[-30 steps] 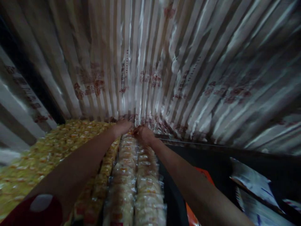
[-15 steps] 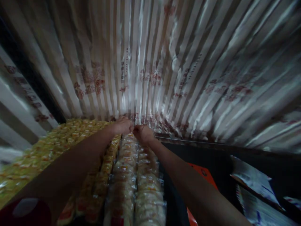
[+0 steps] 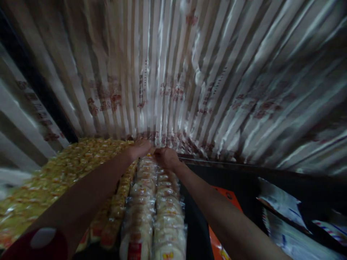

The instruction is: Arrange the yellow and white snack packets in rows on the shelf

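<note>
Two rows of round white pastries in clear wrappers run away from me, a left row and a right row. My left hand is at the far end of the left row, fingers curled inward. Close beside it, my right hand is over the far end of the right row, its fingers bent and pressed together. The fingertips of both hands nearly meet, and whatever is between them is too dark and small to make out. Left of the rows are narrower rows of yellow wrapped cakes, partly behind my left forearm.
A broad block of yellow packets fills the left side. Behind everything rises a striped, shiny plastic sheet. On the dark surface at right lie an orange package and silvery-white packets.
The view has shifted slightly, so the items at right appear further left. Both hands stay together at the far end of the rows, with little visible movement.
</note>
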`<state>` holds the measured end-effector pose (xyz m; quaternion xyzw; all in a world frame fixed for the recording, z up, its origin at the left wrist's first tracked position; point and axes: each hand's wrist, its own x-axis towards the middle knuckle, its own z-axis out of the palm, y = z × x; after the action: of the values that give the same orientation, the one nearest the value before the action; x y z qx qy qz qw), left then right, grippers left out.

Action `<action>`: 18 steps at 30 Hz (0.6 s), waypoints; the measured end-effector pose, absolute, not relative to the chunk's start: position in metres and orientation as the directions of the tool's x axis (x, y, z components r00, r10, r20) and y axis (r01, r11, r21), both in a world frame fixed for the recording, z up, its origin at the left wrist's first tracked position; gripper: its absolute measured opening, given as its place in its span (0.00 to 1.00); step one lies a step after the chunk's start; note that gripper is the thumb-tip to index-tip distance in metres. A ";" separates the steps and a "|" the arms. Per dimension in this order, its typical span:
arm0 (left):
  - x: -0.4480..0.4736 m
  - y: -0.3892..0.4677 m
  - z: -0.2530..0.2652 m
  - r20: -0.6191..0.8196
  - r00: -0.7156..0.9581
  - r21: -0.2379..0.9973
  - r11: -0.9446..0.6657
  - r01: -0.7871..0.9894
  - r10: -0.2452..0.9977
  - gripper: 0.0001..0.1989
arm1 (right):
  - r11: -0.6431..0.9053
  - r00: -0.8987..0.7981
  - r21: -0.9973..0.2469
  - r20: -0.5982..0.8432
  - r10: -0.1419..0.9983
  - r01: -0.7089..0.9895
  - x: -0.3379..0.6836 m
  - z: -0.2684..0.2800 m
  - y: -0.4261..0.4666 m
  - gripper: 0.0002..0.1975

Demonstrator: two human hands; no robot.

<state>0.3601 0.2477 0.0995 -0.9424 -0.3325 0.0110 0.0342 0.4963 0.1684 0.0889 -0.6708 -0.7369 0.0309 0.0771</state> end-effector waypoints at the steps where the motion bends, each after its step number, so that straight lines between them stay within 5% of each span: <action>1: 0.360 0.246 0.100 -0.007 0.767 -0.095 -0.764 0.638 0.642 0.11 | 0.101 -0.095 -0.146 0.046 0.994 0.984 0.496 0.088 0.168 0.12; 8: 0.359 0.242 0.101 -0.017 0.765 -0.135 -0.760 0.636 0.643 0.11 | 0.122 -0.131 -0.253 -0.018 0.991 0.960 0.493 0.091 0.169 0.11; 13: 0.351 0.240 0.100 0.047 0.752 -0.079 -0.748 0.659 0.657 0.10 | 0.004 0.001 -0.159 0.031 1.000 0.987 0.483 0.097 0.167 0.13; 18: 0.344 0.234 0.108 -0.015 0.795 -0.079 -0.793 0.604 0.607 0.09 | -0.055 0.065 -0.194 0.046 0.997 0.979 0.478 0.094 0.165 0.14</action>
<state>0.3441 0.2340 0.1081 -0.9467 -0.3197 0.0197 0.0352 0.4779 0.1653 0.0942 -0.7247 -0.6818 0.0501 0.0867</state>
